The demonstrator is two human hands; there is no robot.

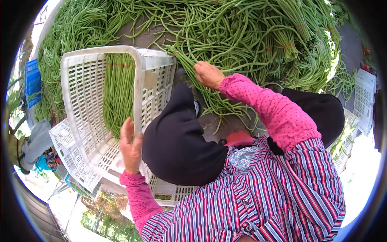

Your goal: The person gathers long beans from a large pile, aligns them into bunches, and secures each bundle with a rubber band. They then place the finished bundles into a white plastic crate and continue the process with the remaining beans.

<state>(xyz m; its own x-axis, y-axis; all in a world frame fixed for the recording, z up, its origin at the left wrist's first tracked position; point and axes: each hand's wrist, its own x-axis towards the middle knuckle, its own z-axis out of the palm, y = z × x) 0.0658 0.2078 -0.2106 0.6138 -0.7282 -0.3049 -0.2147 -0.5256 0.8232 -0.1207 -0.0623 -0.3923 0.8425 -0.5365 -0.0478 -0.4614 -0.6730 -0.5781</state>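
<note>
My left hand [131,150] is at the near side rim of a white plastic crate [139,86], fingers on the inner side and thumb on the outer side. The crate lies tipped, its opening facing left. Inside it rests a long, neat bundle of green long beans [119,86], tied with a red band near the top. My right hand [209,75] is curled on another bundle of long beans [186,63], just right of the crate. A red band circles that bundle near its upper end. Its lower ends fan out over the floor.
A large heap of long beans [234,32] covers the floor ahead, with banded bundles [287,44] at right. More white crates [74,143] stand at lower left, another crate [365,97] at far right. A blue crate [33,82] is at far left, near a person's leg [38,141].
</note>
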